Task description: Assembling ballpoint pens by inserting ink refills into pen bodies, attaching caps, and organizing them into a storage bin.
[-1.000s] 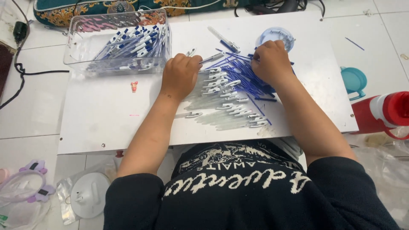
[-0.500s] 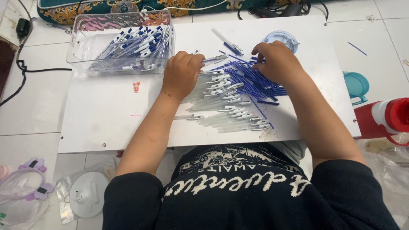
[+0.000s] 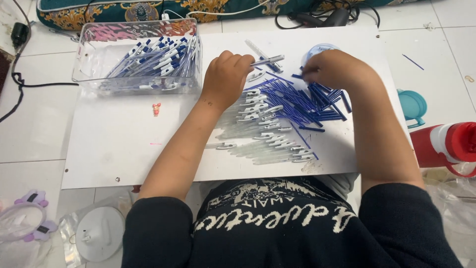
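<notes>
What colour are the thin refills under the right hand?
Dark blue refills, clearest in the head view.

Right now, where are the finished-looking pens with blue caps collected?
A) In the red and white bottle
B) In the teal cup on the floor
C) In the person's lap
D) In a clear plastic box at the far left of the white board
D: the blue-capped pens lie piled inside the clear plastic box at the far left of the white board, away from the left hand and right hand.
</notes>
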